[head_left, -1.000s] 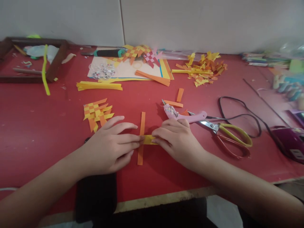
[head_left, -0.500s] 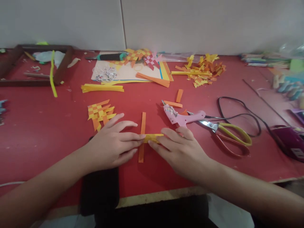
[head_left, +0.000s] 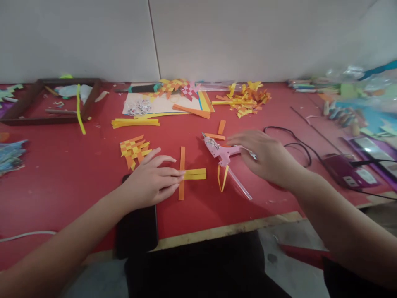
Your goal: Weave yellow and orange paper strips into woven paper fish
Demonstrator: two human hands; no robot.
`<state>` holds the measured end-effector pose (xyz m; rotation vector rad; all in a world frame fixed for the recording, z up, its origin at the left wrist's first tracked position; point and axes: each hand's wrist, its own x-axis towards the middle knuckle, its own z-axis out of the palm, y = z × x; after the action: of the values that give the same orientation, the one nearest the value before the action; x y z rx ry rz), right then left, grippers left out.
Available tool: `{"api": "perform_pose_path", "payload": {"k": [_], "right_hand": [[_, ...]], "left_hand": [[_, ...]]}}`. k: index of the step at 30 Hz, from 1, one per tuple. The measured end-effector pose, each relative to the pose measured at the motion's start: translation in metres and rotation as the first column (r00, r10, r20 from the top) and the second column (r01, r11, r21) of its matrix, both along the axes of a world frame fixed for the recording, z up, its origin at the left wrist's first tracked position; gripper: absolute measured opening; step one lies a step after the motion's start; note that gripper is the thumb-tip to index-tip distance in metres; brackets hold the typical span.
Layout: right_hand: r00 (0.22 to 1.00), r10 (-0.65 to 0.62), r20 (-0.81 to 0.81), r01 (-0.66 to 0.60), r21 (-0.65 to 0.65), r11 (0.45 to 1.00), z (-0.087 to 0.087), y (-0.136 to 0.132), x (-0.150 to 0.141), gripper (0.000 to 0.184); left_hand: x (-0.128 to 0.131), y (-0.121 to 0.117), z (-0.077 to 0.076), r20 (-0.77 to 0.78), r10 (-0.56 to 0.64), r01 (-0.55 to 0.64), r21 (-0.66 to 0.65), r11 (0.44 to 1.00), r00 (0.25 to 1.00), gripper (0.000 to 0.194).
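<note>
My left hand (head_left: 151, 179) lies flat on the red table (head_left: 62, 174), fingers stretched out, its fingertips pressing where a folded yellow paper strip (head_left: 195, 174) crosses an upright orange strip (head_left: 181, 171). My right hand (head_left: 263, 155) is over the handle of a pink glue gun (head_left: 218, 149), fingers curled on it; the gun's nozzle points left, and a glue stick (head_left: 240, 185) juts from its back. A woven orange and yellow paper piece (head_left: 134, 149) lies just left of my left hand.
A dark phone (head_left: 137, 229) lies at the table's front edge under my left wrist. Loose yellow strips (head_left: 135, 122), paper scraps (head_left: 245, 99), a wooden frame (head_left: 46, 101), a black cable (head_left: 294, 142) and a purple device (head_left: 347, 174) sit around.
My right hand left the yellow strip and moved right to the glue gun. The left hand stays on the crossed strips. The view shifted, and the scissors are now hidden behind my right hand.
</note>
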<state>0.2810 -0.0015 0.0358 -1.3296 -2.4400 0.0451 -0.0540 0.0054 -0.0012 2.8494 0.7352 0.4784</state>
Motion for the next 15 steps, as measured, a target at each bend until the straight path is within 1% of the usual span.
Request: {"api": "perform_pose_path", "payload": {"k": [1,2,3,5,8,10,13,14,15], "right_hand": [[0.996,0.008,0.093,-0.007,-0.012,1.0,-0.004,0.005,0.009,0.046],[0.982,0.029,0.187,-0.02,-0.055,0.998,-0.009,0.01,0.017,0.053],[0.968,0.032,0.248,-0.009,-0.094,0.995,-0.015,0.014,0.023,0.056],[0.948,0.0,0.318,0.046,-0.137,0.99,-0.026,0.019,0.028,0.057],[0.939,-0.066,0.338,0.109,-0.109,0.988,-0.036,0.023,0.025,0.056],[0.938,-0.069,0.34,0.105,-0.09,0.99,-0.037,0.025,0.02,0.059],[0.935,-0.032,0.353,0.077,-0.115,0.99,-0.033,0.032,0.016,0.056],[0.943,-0.037,0.33,0.081,-0.121,0.989,-0.03,0.035,0.016,0.053],[0.961,-0.066,0.268,0.103,-0.129,0.986,-0.025,0.037,0.017,0.048]], "left_hand": [[0.0,0.0,-0.001,0.004,0.005,-0.005,0.015,1.0,1.0,0.02],[0.0,-0.001,-0.002,0.007,0.013,-0.013,0.029,0.999,1.0,0.02],[0.001,-0.001,-0.003,0.012,0.024,-0.025,0.041,0.999,1.0,0.02],[0.001,-0.002,-0.004,0.024,0.05,-0.051,0.054,0.997,0.998,0.021],[0.002,-0.002,-0.005,0.048,0.06,-0.062,0.036,0.997,0.997,0.023],[0.003,-0.002,-0.005,0.07,0.052,-0.053,0.018,0.998,0.996,0.022],[0.006,0.0,-0.006,0.113,0.035,-0.039,0.029,0.999,0.993,0.021],[0.007,0.0,-0.007,0.125,0.025,-0.03,0.037,0.999,0.992,0.021],[0.008,0.0,-0.008,0.134,0.017,-0.023,0.043,0.999,0.991,0.02]]}}
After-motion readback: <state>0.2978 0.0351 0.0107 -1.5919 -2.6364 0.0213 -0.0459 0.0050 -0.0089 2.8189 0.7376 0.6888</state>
